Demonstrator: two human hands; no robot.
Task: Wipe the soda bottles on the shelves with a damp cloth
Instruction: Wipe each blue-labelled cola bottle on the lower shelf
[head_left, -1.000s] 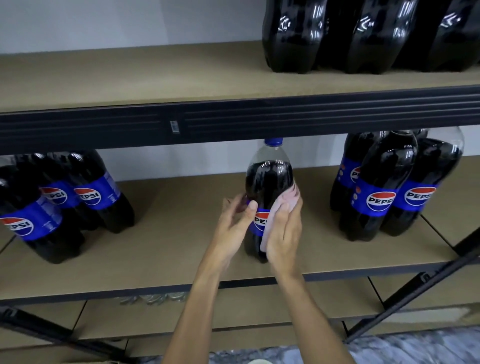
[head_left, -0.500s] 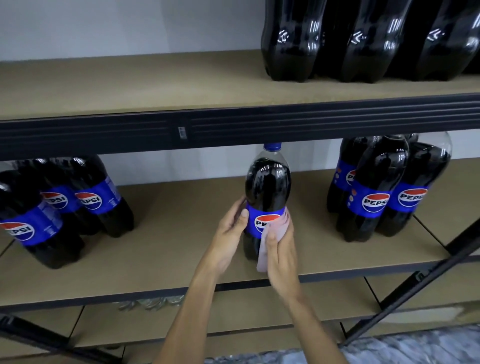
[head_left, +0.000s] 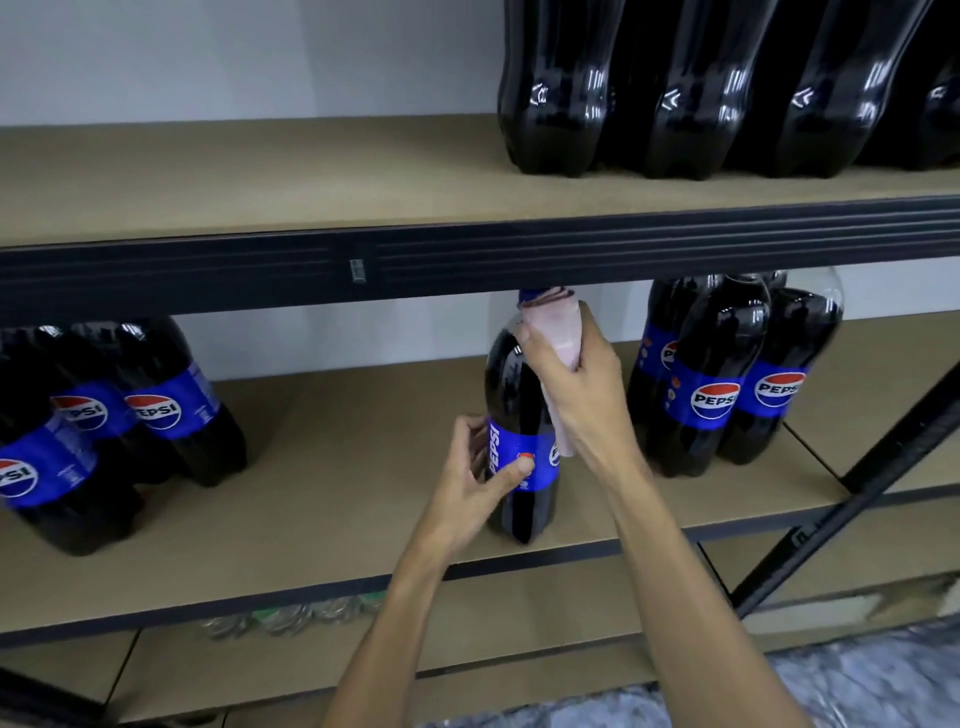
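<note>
A dark Pepsi bottle (head_left: 511, 395) with a blue label stands upright near the front of the middle shelf (head_left: 337, 493). My left hand (head_left: 475, 478) grips it at the label, thumb across the front. My right hand (head_left: 576, 384) holds a pale pink cloth (head_left: 556, 325) wrapped over the bottle's neck and right shoulder. The blue cap is mostly hidden by the cloth and the shelf beam above. The cloth's lower end hangs down to the label.
More Pepsi bottles stand in a group on the right (head_left: 727, 374) and another on the left (head_left: 119, 415) of the same shelf. The upper shelf (head_left: 260, 171) carries several dark bottles (head_left: 685, 88). A black diagonal brace (head_left: 857, 488) crosses at the right.
My right hand slid the cloth up from the label area to the bottle's neck. The bottle has turned, so its label logo now faces left. My left hand stays at the label.
</note>
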